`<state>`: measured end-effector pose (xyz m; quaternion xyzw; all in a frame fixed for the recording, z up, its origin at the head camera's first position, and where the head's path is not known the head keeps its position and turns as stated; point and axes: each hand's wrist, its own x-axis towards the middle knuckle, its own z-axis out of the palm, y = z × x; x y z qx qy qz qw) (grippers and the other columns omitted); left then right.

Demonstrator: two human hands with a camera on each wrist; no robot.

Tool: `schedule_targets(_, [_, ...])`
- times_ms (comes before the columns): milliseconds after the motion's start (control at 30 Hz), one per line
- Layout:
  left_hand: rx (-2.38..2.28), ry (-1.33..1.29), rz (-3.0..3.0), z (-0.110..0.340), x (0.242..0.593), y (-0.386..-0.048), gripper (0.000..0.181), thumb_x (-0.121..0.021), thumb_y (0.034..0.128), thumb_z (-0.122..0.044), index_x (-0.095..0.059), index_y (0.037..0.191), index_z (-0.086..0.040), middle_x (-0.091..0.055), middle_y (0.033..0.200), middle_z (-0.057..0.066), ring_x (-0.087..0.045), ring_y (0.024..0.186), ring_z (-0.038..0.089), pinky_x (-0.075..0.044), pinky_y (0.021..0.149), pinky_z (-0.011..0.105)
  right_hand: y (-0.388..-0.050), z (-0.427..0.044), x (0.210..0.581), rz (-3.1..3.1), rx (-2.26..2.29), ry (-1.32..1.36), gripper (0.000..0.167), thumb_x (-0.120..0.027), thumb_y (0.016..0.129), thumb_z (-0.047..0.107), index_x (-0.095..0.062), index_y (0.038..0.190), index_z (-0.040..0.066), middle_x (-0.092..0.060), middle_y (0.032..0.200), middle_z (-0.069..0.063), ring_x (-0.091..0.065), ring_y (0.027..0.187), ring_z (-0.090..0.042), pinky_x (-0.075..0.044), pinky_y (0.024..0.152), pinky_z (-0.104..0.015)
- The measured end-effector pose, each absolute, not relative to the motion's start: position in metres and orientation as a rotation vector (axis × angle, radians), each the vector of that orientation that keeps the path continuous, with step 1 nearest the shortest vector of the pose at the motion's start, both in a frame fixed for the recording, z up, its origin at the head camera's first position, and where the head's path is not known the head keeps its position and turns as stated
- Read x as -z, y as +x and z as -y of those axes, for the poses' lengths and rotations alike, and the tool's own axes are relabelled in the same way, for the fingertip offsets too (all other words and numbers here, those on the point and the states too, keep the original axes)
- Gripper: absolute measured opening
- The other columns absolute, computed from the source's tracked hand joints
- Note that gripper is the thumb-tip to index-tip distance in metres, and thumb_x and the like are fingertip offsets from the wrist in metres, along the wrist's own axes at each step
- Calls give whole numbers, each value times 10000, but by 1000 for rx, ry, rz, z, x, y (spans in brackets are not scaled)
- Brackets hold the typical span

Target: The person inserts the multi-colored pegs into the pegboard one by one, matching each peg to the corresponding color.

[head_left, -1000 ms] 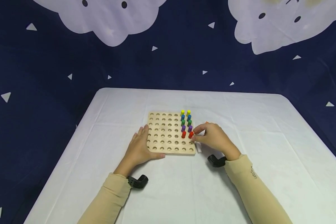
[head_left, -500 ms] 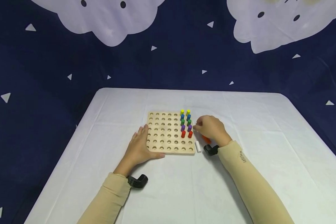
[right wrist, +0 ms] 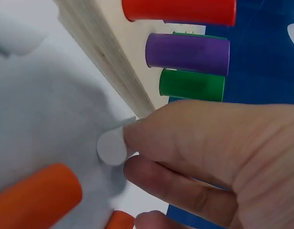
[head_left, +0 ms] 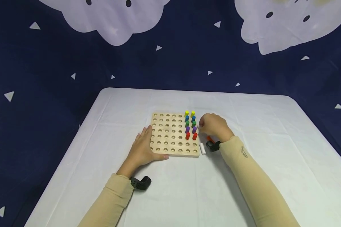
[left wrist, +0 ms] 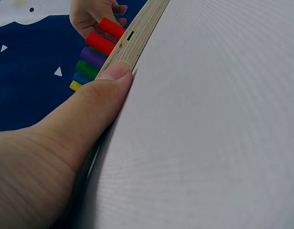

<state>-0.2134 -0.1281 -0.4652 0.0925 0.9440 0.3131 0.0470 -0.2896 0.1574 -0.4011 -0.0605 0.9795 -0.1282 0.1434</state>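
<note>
A wooden pegboard [head_left: 164, 134] lies flat, with two columns of upright pegs on its right side: yellow, blue, green, purple [right wrist: 188, 54] and red [head_left: 188, 136]. My left hand [head_left: 142, 148] rests against the board's left and front edges, fingers straight; its thumb [left wrist: 96, 98] presses the front edge in the left wrist view. Just right of the board, my right hand [head_left: 215, 126] is low over the table. Its thumb and curled finger pinch a white peg [right wrist: 112, 148], seen end-on in the right wrist view; part of it is hidden behind the thumb.
Another white peg [head_left: 202, 149] lies beside the board's front right corner. An orange peg [right wrist: 39, 198] lies by my right wrist, with a second orange end [right wrist: 120, 221] near the fingers. White cloth [head_left: 170, 195] covers the table; a dark blue patterned backdrop [head_left: 187, 60] hangs behind.
My right hand has let go of the nearer right red peg, moved back and right off the board, and now pinches a white peg. My left hand stays at the board.
</note>
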Motion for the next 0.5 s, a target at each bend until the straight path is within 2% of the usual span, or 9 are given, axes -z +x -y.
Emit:
schedule_targets(233, [-938,297,-2877,126,465,-214,1489,-880,529,-672,-68,1588,-10,-129,1652,206,-82,1553,336,-61,1280,463,-285,-164,405,-2855,339,-205,287,-650,910,142,-712,1174,47,-720,1126,-118,-631,953,-278,-527,912,-507])
schedule_targets(500, [-943,291,-2886,127,467,-214,1489,-877,525,-679,-79,1587,-7,-136,1646,227,-89,1550,350,-68,1278,481,-280,-170,417,-2893,408,-216,294,-608,935,163,-677,1193,42,-694,1103,-125,-622,937,-274,-534,877,-469])
